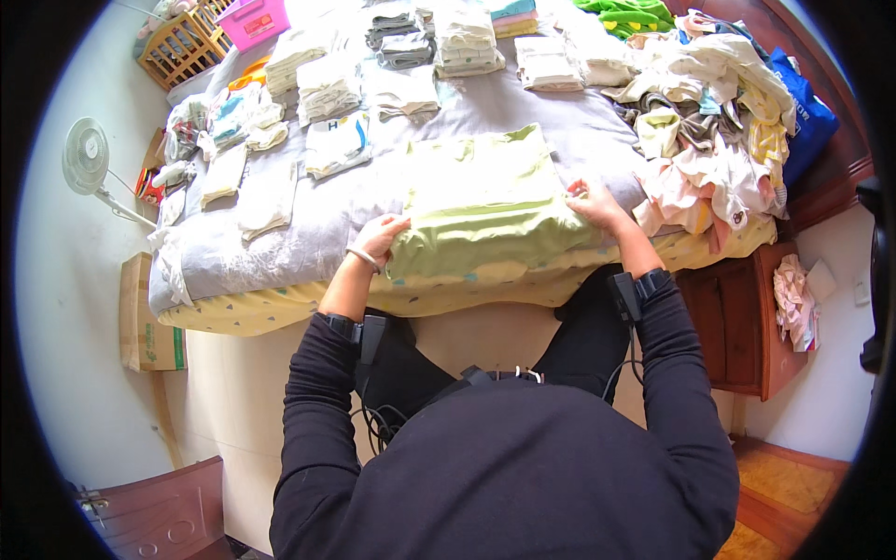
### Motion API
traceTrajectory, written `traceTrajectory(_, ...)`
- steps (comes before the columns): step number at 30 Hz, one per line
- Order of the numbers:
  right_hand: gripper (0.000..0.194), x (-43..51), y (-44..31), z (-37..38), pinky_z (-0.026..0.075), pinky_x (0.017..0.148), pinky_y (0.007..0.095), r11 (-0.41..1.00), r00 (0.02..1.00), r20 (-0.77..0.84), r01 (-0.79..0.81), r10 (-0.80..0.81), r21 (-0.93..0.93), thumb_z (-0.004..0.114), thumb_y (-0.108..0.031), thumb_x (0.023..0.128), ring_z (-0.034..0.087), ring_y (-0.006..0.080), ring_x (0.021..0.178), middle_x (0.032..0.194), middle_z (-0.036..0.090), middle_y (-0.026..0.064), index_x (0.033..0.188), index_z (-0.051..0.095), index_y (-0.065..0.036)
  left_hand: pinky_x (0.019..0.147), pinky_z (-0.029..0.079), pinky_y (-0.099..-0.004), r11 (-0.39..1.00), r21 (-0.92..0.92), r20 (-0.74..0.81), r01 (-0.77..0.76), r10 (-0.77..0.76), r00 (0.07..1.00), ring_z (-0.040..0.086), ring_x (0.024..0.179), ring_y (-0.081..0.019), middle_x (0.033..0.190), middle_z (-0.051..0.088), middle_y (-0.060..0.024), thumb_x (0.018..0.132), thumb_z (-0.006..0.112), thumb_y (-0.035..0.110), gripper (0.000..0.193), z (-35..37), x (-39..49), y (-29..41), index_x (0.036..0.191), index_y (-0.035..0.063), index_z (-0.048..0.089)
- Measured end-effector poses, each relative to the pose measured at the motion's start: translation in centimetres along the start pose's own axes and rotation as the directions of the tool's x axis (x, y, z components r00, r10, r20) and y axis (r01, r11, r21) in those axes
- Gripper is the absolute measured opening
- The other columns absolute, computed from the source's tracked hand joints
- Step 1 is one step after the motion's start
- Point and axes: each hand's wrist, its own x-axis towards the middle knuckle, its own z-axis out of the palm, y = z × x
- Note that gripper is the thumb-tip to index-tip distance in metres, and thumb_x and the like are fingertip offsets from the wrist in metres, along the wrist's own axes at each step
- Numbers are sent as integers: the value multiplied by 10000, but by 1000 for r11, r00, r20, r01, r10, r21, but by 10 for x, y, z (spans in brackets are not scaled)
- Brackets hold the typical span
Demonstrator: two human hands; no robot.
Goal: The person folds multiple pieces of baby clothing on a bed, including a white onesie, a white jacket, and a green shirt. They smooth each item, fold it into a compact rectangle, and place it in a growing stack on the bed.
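A light green garment (pixel 483 189) lies spread on the near edge of the bed, its lower part draping over the side. My left hand (pixel 381 236) pinches its left edge, and a pale bangle circles that wrist. On the opposite side, my right hand (pixel 593 203) has its fingers closed at the garment's right edge. Ridges run across the cloth between the two hands. Just beyond to the left lies a folded white garment (pixel 337 143) with a printed pattern. Right of my right hand sits a heap of loose pink clothes (pixel 700 182).
Folded white stacks (pixel 467 42) and grey folded clothes (pixel 402 45) line the far side of the bed (pixel 329 210). A pink bin (pixel 253 24) stands beyond. At the left are a white fan (pixel 87 155) and a cardboard box (pixel 140 315); a wooden nightstand (pixel 728 318) and blue bag (pixel 805 112) are at right.
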Motion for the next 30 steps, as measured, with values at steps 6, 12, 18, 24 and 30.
traceTrajectory(6,186,-8,-90,39,497,653,372,863,910,54,407,-411,-298,602,-181,725,619,326,690,727,628,166,854,640,-53,626,432,-206,878,394,19,-273,289,957,546,723,-72,839,605,6,861,611,179,168,67,2,6,926,24,601)
traceTrajectory(12,350,-24,-118,96,478,606,385,952,969,125,236,-214,-195,637,-388,742,611,326,646,675,619,167,725,663,-40,693,470,-242,988,-117,287,-103,133,949,579,818,-110,924,626,-21,878,465,84,213,131,-27,2,1041,34,593)
traceTrajectory(18,222,-30,-92,91,467,605,389,936,947,69,319,-312,-149,641,-222,733,596,337,648,703,607,184,764,638,-3,877,419,-389,-61,843,400,-535,736,546,550,905,-235,933,601,-47,717,574,25,290,120,-20,37,982,121,639)
traceTrajectory(24,256,-40,-76,86,489,664,335,934,943,35,331,-330,-136,621,-163,714,623,311,721,805,624,198,912,636,0,1084,118,-503,-462,767,625,-445,381,682,523,977,-169,838,606,40,699,633,79,134,104,12,91,757,198,650)
traceTrajectory(30,304,-40,-47,72,468,740,285,963,974,87,188,-208,193,554,-60,681,594,151,790,865,644,126,968,601,30,1078,173,-475,-713,451,815,-537,83,573,505,992,-147,819,598,55,701,624,144,76,160,72,144,741,191,670)
